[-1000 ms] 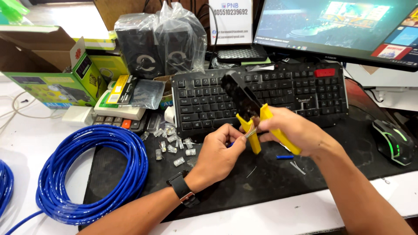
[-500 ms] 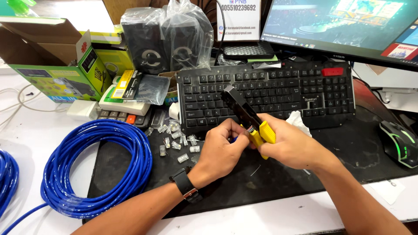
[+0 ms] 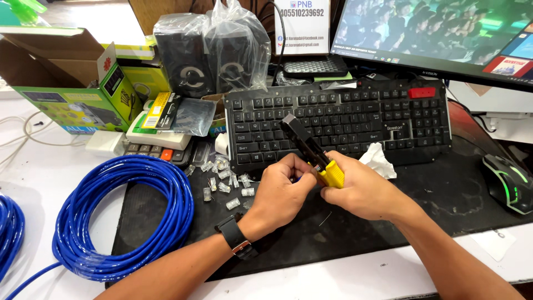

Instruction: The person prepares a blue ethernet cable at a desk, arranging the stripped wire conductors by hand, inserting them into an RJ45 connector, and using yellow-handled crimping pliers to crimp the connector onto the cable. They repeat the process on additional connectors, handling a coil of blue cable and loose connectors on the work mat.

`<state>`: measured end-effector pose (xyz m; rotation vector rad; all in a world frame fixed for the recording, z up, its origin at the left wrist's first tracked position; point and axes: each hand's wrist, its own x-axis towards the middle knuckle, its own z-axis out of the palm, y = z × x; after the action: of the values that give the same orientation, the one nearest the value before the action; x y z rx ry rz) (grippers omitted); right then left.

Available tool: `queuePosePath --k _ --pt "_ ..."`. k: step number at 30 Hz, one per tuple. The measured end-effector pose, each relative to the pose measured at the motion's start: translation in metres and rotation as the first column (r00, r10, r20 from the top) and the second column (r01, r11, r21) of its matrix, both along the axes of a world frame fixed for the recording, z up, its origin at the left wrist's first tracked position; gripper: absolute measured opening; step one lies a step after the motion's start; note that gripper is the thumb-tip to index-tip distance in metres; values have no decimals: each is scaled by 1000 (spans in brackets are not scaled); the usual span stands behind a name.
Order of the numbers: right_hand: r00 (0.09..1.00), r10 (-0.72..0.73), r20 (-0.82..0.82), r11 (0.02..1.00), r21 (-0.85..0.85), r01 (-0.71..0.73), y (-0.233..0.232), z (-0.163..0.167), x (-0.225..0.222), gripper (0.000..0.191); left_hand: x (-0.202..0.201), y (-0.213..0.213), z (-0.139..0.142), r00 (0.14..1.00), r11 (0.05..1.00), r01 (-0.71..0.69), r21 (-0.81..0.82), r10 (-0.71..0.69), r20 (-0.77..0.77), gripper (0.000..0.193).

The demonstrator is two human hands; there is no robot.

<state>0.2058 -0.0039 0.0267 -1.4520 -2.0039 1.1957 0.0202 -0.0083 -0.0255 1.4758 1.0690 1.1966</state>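
Observation:
My right hand [image 3: 363, 191] is closed around the yellow handles of a crimping tool [image 3: 332, 173]. The handles are squeezed together, and the tool's black head [image 3: 300, 139] points up-left over the keyboard. My left hand [image 3: 280, 189], with a black watch on its wrist, pinches a short blue cable end [image 3: 298, 179] against the tool's side. The cable tip and any plug on it are hidden by my fingers. Both hands touch above the black desk mat [image 3: 400, 222].
Several clear plastic plugs [image 3: 222, 180] lie left of my hands. A large blue cable coil [image 3: 111, 222] sits at the left, with another [image 3: 8, 233] at the edge. Behind are a black keyboard [image 3: 355, 114], bagged speakers [image 3: 211, 55], a green box [image 3: 72, 94], a calculator [image 3: 161, 153], a tissue [image 3: 380, 161], a mouse [image 3: 508, 183] and a monitor [image 3: 444, 33].
The yellow handles were spread apart; now my right hand has squeezed them together. My hands have closed in on each other at the tool.

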Motion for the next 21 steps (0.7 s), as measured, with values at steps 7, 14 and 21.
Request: queuePosePath --k 7,14,21 --pt "999 -3 -40 1000 9 4 -1 -1 -3 30 -1 1 -1 1000 1000 19 -24 -19 -1 18" --pt "998 -56 11 998 -1 56 -3 1 -8 30 -1 1 -2 997 997 55 -46 -52 59 17" --pt "999 -11 -48 999 44 13 -2 -6 -5 32 -12 2 2 859 924 297 -241 -148 491 27"
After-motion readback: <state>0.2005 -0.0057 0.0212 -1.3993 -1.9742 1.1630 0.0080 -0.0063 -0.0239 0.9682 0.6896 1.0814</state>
